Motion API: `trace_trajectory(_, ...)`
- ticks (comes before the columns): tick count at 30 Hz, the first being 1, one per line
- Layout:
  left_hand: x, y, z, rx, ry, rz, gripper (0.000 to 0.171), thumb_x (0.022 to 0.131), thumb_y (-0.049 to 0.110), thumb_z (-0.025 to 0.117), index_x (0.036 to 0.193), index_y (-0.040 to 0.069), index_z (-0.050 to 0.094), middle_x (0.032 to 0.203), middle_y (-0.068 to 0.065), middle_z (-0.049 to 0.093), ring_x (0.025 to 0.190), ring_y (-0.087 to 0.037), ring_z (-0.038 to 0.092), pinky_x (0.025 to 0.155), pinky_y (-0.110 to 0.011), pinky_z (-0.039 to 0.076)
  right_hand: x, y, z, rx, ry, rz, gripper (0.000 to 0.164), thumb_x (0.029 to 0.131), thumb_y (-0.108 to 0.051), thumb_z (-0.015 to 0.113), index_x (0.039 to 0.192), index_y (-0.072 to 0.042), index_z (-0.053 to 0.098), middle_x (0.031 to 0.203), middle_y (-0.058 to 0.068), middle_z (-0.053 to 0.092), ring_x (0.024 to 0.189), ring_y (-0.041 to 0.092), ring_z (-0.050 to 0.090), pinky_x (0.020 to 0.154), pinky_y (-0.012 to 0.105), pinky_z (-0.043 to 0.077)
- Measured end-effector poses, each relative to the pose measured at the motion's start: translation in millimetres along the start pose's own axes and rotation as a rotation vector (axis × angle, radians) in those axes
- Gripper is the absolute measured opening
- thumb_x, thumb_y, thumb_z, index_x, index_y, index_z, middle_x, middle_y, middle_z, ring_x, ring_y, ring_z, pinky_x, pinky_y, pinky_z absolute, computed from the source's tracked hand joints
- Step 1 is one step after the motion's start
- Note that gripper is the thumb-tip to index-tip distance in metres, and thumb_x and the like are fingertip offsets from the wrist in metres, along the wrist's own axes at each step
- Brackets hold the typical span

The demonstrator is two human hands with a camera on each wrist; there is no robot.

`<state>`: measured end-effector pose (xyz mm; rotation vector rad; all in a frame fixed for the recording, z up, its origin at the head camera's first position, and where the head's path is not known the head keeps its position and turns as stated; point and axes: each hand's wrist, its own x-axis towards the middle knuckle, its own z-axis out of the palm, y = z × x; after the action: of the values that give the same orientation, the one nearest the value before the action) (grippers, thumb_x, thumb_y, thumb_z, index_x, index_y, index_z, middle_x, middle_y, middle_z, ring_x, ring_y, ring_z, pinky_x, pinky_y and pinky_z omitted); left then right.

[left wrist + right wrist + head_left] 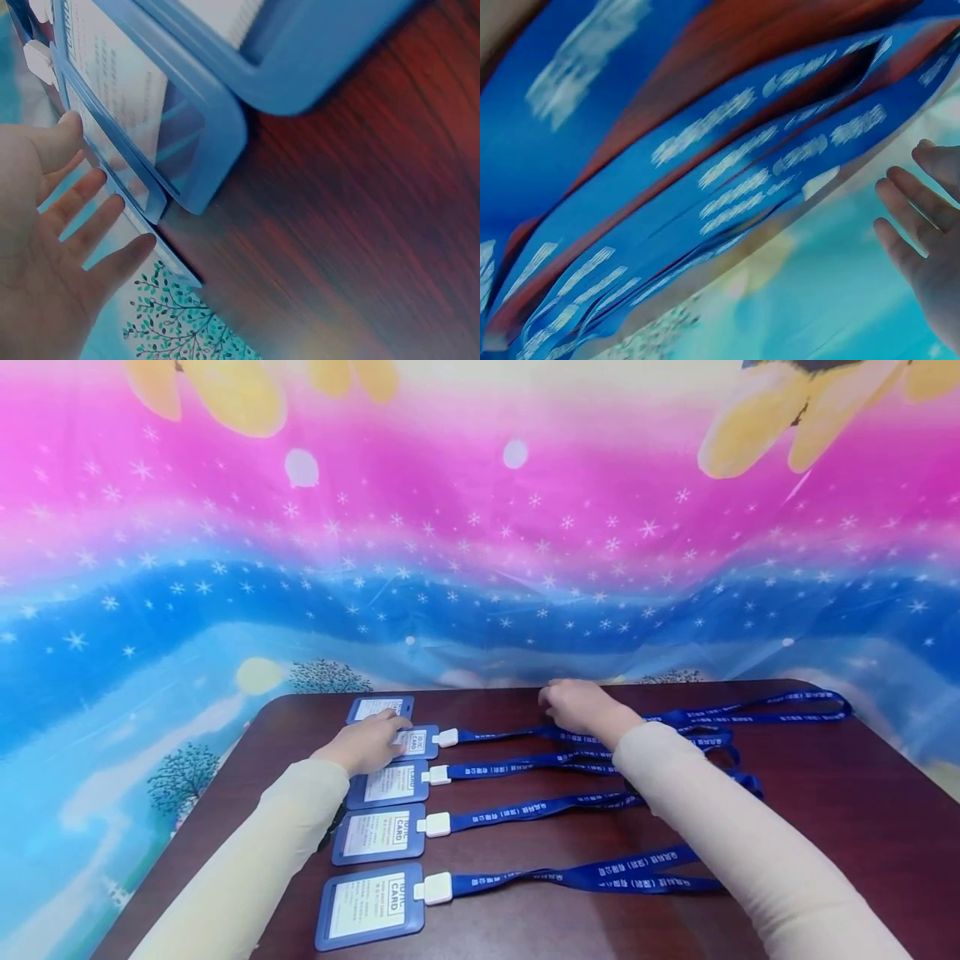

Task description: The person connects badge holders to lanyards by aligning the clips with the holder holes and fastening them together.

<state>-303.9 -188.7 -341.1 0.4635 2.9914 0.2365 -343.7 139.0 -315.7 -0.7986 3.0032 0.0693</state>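
Several blue-framed badge holders with white card inserts lie in a column on the left of the table, most with a white clip and a printed blue lanyard [517, 766] stretching right. My left hand [367, 743] is over the far end of the column, beside the second-farthest badge holder [422, 742] and partly over the farthest badge holder [367, 707]. In the left wrist view its fingers [96, 225] are spread and the thumb is at a holder's edge. My right hand [581, 703] hovers by the far lanyards, fingers [911, 199] loosely extended, holding nothing.
The dark red-brown wooden table [832, 810] has rounded far corners. Behind its far edge hangs a pink and blue patterned cloth [480, 543]. The nearest badge holder [367, 906] lies toward the front left. A looped lanyard end [832, 702] reaches toward the far right corner.
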Motion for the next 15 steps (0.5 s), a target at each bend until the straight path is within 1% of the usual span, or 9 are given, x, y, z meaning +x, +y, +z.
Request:
trace_trajectory(3, 0.0, -2.4, 1.5, -0.004, 0.017, 0.002, 0.043, 0.092, 0.026, 0.059, 0.133, 0.015, 0.051, 0.142, -0.013, 0.039, 0.130, -0.035, 0.036, 0.101, -0.054, 0.033, -8, 13, 0, 0.005, -0.002, 0.021, 0.028, 0.091, -0.017, 0.059, 0.116, -0.006, 0.063, 0.115, 0.012, 0.059, 0.104, 0.029, 0.057, 0.087, 0.044, 0.047)
trace_trajectory(6, 0.3, -4.5, 2.3, -0.005, 0.030, 0.002, 0.041, 0.092, 0.025, 0.059, 0.132, 0.016, 0.053, 0.140, -0.012, 0.042, 0.129, -0.034, 0.037, 0.100, -0.053, 0.034, -14, 23, 2, 0.018, -0.023, 0.046, 0.031, 0.091, -0.019, 0.061, 0.118, -0.005, 0.062, 0.114, 0.013, 0.058, 0.104, 0.030, 0.056, 0.087, 0.045, 0.046)
trace_trajectory(10, 0.4, -6.3, 1.4, -0.012, 0.049, 0.008, 0.039, 0.093, 0.023, 0.058, 0.131, 0.016, 0.054, 0.138, -0.011, 0.044, 0.127, -0.033, 0.039, 0.100, -0.053, 0.035, -20, 31, 5, 0.006, -0.032, 0.058, 0.029, 0.091, -0.020, 0.060, 0.116, -0.005, 0.063, 0.108, 0.012, 0.059, 0.101, 0.029, 0.057, 0.085, 0.045, 0.047)
trace_trajectory(15, -0.4, -7.8, -0.4, -0.017, 0.067, 0.018, 0.038, 0.093, 0.021, 0.057, 0.130, 0.014, 0.054, 0.136, -0.012, 0.046, 0.126, -0.033, 0.042, 0.099, -0.052, 0.036, -24, 37, 11, 0.018, -0.055, 0.067, 0.023, 0.092, -0.019, 0.059, 0.111, -0.007, 0.065, 0.102, 0.008, 0.061, 0.092, 0.023, 0.058, 0.079, 0.043, 0.048)
